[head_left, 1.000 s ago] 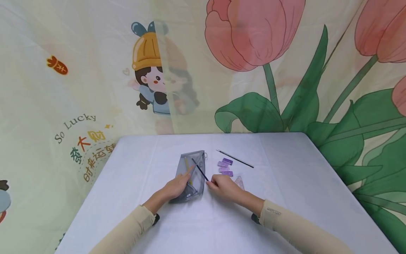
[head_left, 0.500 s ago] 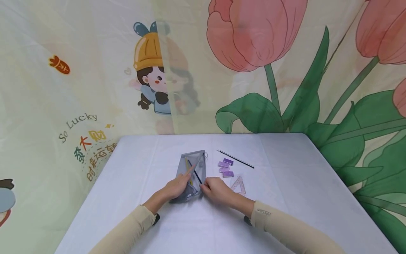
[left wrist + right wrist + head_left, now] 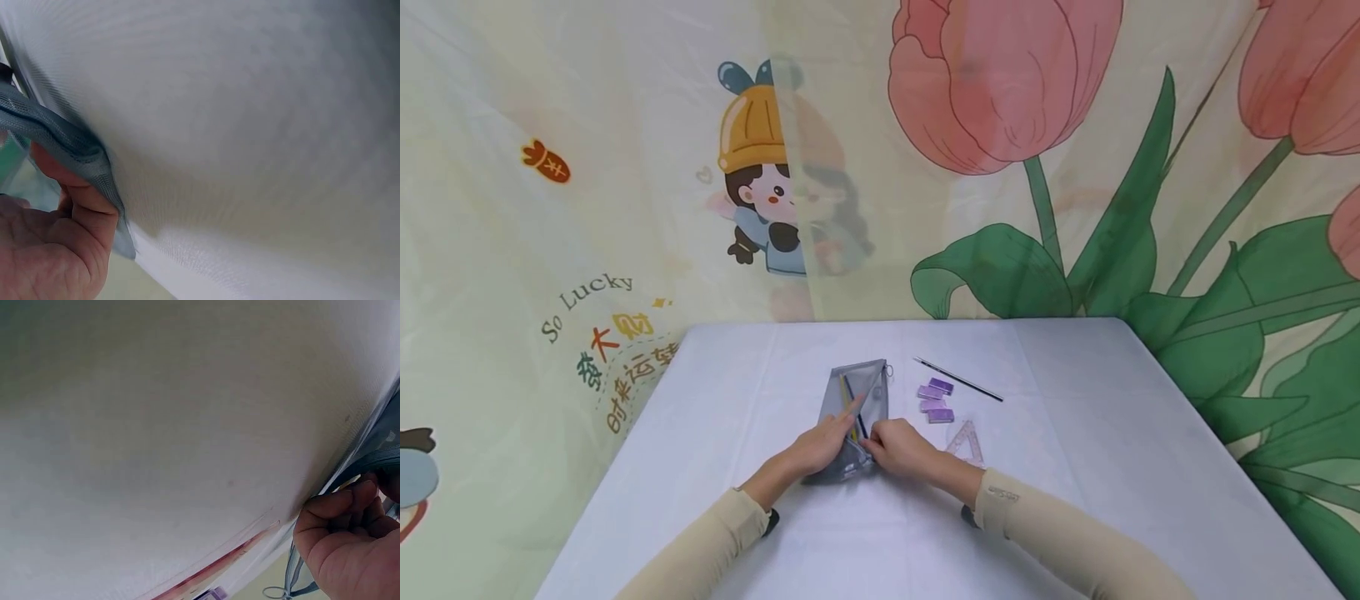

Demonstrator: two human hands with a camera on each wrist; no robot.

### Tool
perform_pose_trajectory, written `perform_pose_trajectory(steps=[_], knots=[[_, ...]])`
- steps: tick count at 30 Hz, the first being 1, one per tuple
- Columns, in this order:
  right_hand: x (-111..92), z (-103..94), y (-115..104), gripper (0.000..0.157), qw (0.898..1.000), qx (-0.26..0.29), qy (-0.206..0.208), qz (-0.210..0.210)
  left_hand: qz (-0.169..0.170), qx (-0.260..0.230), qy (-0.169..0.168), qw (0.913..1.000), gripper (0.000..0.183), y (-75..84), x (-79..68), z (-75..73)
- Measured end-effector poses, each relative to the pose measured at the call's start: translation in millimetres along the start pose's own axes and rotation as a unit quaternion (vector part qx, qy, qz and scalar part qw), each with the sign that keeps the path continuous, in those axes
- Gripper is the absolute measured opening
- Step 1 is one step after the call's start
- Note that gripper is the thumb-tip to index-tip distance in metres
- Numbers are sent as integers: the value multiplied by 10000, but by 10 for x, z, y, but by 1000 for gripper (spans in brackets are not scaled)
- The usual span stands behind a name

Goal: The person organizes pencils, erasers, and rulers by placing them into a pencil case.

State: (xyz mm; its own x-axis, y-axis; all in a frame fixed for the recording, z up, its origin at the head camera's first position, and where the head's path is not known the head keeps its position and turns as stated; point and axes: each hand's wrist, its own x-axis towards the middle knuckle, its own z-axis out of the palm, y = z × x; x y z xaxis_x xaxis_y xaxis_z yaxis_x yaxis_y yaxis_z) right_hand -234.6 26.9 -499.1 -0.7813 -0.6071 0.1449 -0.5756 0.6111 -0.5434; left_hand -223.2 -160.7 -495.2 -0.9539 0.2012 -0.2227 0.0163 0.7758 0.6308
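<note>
A grey see-through mesh pencil case lies on the table with its mouth spread. My left hand grips the left side of the mouth, index finger stretched along the mesh. The left wrist view has its fingers bent under the zipped edge. At the right side of the mouth, my right hand pinches the near end of a dark pencil, most of which is inside the case. Beside it in the case lies a yellow pencil. Curled right fingers show right at the case's edge in the right wrist view.
Right of the case lie several purple erasers in a short column. Behind them is a black-and-silver pencil, slanted. A clear set square with pinkish markings lies by the right wrist. White cloth covers the table; a printed curtain hangs behind.
The right hand has moved left to the case mouth, and the dark pencil has slid deeper into the case. More of the set square shows now. The left hand stays on the case.
</note>
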Motion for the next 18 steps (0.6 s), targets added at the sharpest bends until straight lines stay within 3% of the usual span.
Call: perform_pose_trajectory(steps=[8, 14, 18], knots=[[39, -13, -23, 12, 9984, -235, -216, -472, 186, 128, 68, 9997, 47, -15, 25, 2], [33, -46, -8, 17, 9962, -173, -569, -631, 184, 167, 27, 9997, 48, -29, 33, 13], [-2, -93, 27, 15, 9961, -287, -445, -703, 164, 181, 24, 9997, 48, -32, 39, 18]])
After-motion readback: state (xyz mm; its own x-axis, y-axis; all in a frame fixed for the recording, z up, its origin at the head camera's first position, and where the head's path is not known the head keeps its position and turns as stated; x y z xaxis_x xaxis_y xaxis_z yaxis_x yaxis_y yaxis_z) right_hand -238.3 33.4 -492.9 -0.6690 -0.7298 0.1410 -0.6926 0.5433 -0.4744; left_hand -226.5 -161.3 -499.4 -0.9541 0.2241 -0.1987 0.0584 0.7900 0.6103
